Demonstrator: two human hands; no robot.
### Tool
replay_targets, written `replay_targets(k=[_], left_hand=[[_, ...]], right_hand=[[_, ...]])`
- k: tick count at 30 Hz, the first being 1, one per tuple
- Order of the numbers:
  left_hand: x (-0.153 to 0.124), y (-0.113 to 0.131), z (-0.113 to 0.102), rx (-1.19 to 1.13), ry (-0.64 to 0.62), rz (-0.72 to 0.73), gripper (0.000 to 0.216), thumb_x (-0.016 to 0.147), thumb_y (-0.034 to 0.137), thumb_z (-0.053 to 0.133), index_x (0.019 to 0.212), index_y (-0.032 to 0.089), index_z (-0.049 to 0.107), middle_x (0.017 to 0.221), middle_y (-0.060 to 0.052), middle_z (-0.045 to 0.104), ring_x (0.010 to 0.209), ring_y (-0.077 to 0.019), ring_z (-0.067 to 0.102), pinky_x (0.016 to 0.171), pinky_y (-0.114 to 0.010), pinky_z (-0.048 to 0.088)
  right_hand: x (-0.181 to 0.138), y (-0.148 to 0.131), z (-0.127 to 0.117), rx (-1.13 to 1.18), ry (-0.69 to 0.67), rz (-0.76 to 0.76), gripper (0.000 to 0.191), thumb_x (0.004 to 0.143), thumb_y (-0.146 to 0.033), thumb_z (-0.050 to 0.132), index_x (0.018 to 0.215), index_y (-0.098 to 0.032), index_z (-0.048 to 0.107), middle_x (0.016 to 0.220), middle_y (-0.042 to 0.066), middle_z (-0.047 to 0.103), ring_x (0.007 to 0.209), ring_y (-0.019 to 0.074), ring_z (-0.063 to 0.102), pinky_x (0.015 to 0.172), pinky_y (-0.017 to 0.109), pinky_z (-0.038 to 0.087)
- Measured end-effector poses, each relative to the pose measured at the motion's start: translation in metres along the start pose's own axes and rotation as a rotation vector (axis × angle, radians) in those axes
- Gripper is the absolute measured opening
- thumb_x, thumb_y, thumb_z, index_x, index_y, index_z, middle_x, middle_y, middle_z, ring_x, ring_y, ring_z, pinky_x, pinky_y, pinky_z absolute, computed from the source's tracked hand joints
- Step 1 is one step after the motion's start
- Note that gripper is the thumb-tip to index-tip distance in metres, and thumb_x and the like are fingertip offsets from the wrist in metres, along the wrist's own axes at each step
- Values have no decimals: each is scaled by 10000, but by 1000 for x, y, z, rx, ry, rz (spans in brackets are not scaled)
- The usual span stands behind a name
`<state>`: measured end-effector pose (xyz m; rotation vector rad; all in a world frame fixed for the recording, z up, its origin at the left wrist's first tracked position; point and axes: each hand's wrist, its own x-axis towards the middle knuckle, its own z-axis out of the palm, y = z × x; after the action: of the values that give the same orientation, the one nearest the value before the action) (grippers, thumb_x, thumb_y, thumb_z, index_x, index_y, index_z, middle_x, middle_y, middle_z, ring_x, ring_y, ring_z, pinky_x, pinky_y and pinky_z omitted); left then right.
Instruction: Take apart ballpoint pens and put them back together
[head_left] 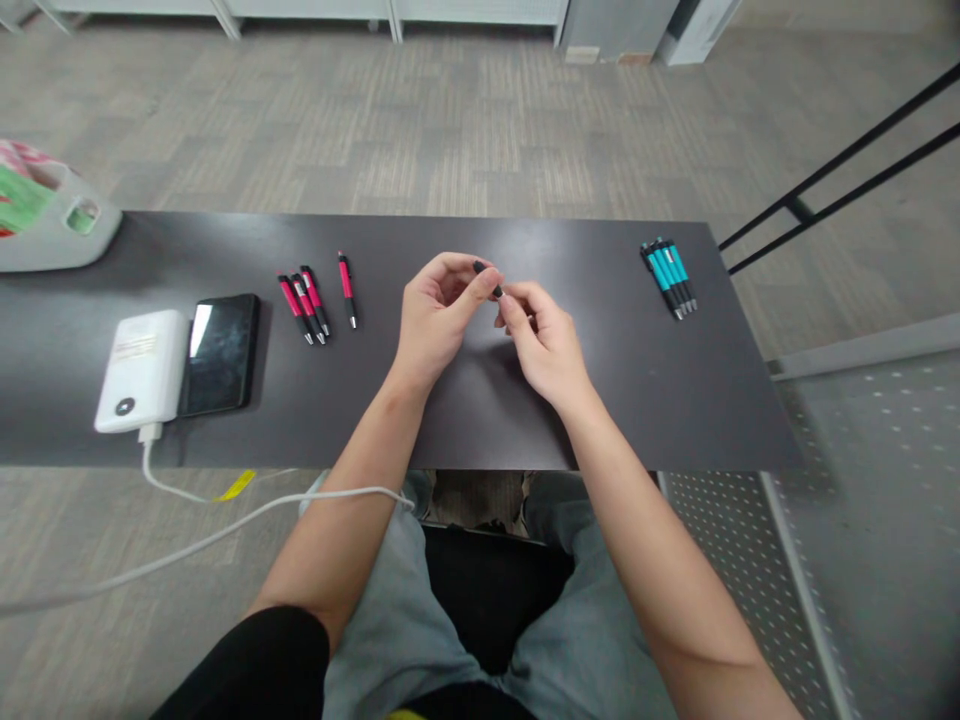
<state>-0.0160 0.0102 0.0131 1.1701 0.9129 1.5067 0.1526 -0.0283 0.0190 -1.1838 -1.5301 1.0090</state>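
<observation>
Above the middle of the dark table, my left hand (442, 310) is closed around a pen (487, 279), of which only a short black part shows between the fingers. My right hand (544, 340) pinches at the pen's lower right end, its thumb and forefinger close to the left fingertips. The rest of the pen is hidden by the fingers, so its colour cannot be told. Left of my hands lie three pink-and-black pens (304, 305) side by side, and a single pink pen (348, 290) lies apart from them. Several teal pens (669, 277) lie bunched at the right.
A white power bank (142, 370) and a black phone (220, 355) lie side by side at the left of the table (630, 410). A white cable (247, 540) runs from the power bank side across my left forearm. A white container (67, 235) stands at the far left.
</observation>
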Motion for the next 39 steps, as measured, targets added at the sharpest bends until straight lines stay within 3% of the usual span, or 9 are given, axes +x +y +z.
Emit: replay_targets(k=[5, 10, 15, 20, 26, 33, 39], left_hand=[[0, -2, 0, 21, 23, 8, 566, 878, 649, 1157, 979, 261, 757, 961, -15, 857, 915, -194, 864, 883, -316, 700], [1, -3, 1, 3, 26, 1, 526, 916, 595, 1147, 985, 266, 742, 926, -1, 832, 877, -192, 842, 869, -331, 689], [2, -1, -1, 21, 57, -7, 490, 939, 539, 1143, 978, 261, 741, 905, 1, 821, 878, -184, 830, 852, -312, 667], [4, 4, -2, 30, 80, 6, 532, 918, 628, 1138, 969, 268, 750, 912, 0, 841, 821, -166, 796, 802, -296, 667], [5, 8, -5, 40, 67, 13, 525, 920, 678, 1122, 969, 282, 781, 1001, -37, 880, 894, -202, 825, 811, -320, 698], [22, -1, -33, 46, 164, 73, 537, 950, 756, 1068, 1083, 303, 812, 1045, -24, 828, 1017, -215, 845, 830, -298, 656], [33, 3, -61, 138, 122, 143, 625, 902, 855, 1049, 1147, 334, 803, 977, -21, 831, 977, -239, 822, 899, -354, 660]], right_hand=[[-1, 0, 1, -37, 39, 3, 538, 1096, -827, 828, 1214, -316, 708, 988, 27, 699, 931, 266, 652, 892, 414, 572], [0, 0, 3, -61, 32, -15, 560, 1169, -863, 663, 1108, -308, 707, 974, 44, 685, 986, 283, 665, 914, 417, 568], [-1, 2, 3, -38, 52, -29, 525, 1107, -815, 814, 1202, -309, 709, 969, 21, 681, 897, 259, 636, 879, 405, 560], [-3, -1, 2, -69, 37, -40, 565, 1170, -858, 674, 1170, -300, 761, 930, 21, 663, 917, 260, 627, 912, 402, 551], [-2, -3, 0, -109, 38, 0, 544, 1115, -854, 775, 1084, -311, 745, 851, -8, 625, 835, 239, 555, 841, 379, 513], [-2, 3, -5, -115, 13, -8, 432, 1153, -742, 764, 1076, -317, 744, 852, -1, 639, 823, 241, 560, 825, 385, 502], [-1, 3, -11, -138, 2, -33, 443, 1148, -742, 764, 1048, -311, 747, 853, 2, 664, 820, 243, 577, 842, 400, 503]])
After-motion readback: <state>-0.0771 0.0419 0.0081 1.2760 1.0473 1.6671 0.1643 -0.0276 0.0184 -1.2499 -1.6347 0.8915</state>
